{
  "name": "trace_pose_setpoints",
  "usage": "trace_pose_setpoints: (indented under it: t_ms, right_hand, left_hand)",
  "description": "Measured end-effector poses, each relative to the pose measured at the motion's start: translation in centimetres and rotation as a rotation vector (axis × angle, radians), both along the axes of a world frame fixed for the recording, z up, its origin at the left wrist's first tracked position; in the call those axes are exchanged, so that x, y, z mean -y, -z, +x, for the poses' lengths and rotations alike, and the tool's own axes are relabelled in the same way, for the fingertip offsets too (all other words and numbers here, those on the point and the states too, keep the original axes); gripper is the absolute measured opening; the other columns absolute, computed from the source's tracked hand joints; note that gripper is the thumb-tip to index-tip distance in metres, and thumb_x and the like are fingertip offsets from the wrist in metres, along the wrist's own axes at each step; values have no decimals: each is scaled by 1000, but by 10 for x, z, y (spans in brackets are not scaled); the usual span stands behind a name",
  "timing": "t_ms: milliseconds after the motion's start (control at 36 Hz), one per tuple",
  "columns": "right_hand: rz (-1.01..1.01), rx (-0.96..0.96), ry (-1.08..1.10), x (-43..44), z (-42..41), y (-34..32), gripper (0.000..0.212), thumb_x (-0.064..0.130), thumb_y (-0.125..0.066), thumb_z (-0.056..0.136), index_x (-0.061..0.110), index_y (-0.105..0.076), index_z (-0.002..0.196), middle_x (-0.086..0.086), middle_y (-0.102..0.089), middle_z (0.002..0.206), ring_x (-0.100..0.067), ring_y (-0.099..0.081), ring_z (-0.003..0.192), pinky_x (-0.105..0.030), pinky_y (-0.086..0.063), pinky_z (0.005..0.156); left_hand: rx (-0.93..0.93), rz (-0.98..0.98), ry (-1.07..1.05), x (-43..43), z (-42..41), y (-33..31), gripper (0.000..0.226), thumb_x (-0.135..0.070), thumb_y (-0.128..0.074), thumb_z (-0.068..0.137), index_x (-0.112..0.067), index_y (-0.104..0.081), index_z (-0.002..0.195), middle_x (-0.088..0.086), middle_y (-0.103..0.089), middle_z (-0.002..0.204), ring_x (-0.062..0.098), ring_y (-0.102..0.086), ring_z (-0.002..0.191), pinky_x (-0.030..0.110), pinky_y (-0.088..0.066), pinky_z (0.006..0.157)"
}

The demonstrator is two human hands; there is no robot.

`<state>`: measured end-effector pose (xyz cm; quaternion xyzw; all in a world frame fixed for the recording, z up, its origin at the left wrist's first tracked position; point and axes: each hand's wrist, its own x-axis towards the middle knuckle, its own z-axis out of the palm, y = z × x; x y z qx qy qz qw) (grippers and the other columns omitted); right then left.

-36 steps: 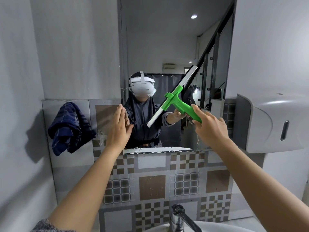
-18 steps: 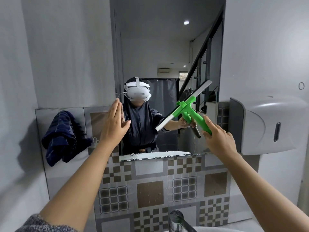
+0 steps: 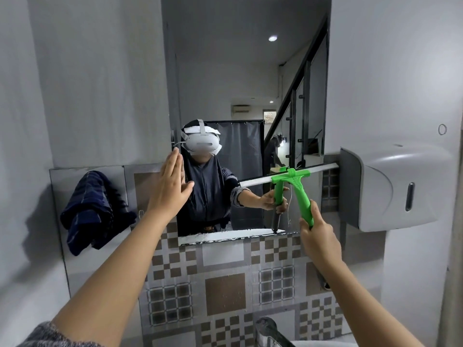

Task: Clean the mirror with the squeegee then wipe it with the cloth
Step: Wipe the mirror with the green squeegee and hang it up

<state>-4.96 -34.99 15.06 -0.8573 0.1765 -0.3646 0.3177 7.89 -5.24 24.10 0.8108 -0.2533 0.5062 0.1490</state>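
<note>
A tall mirror (image 3: pixel 225 71) hangs on the grey wall above a tiled backsplash. My right hand (image 3: pixel 319 242) grips the lower end of the green squeegee (image 3: pixel 299 190) handle. Its white blade lies nearly level against the mirror's lower right part, reaching the right edge. My left hand (image 3: pixel 172 182) is flat, fingers together and pointing up, at the mirror's left edge, holding nothing. A dark blue cloth (image 3: pixel 92 211) hangs on the wall left of the mirror, well apart from both hands.
A grey paper dispenser (image 3: pixel 398 189) juts from the wall right beside the blade's right end. The patterned tile panel (image 3: pixel 225 289) runs below the mirror. A chrome tap (image 3: pixel 270 331) and the white basin rim show at the bottom edge.
The squeegee blade has swung from a steep diagonal to nearly level and moved right, toward the dispenser. My left hand stays flat at the mirror's left edge. The view has tilted up.
</note>
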Motion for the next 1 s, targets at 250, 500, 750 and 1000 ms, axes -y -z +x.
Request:
trace_pose_setpoints:
  t_ms: [250,500,750,1000]
  right_hand:
    - [226,66,6,-35,11,14,54,32,-39,97,29,-15,146,-11,-60,84,-27,-60,71,-35,-47,60]
    - [448,173,-2,-78,21,16,44,30,-37,97,18,-27,138,-12,-59,84,-28,-58,69,-37,-46,58]
    - [687,309,-127,-128,31,6,34,22,-37,99,4,-32,127,-9,-52,78,-13,-47,60,-26,-34,47]
    - [730,331,-179,-160,45,3,46,24,-38,99,7,-20,138,-5,-49,76,-16,-49,62,-28,-36,49]
  left_hand:
    - [11,9,9,-3,2,-2,71,-18,-60,87,3,-20,143,12,-18,153,24,-20,140,32,-24,111]
    - [33,17,46,-6,7,-9,69,-15,-58,89,4,-20,143,13,-17,153,24,-19,140,28,-19,110]
    - [74,33,76,-9,11,-14,67,-14,-56,90,2,-19,144,12,-18,153,22,-18,141,26,-14,111]
    - [123,28,89,-14,15,-29,60,-14,-55,91,3,-26,141,13,-24,151,23,-23,139,31,-20,112]
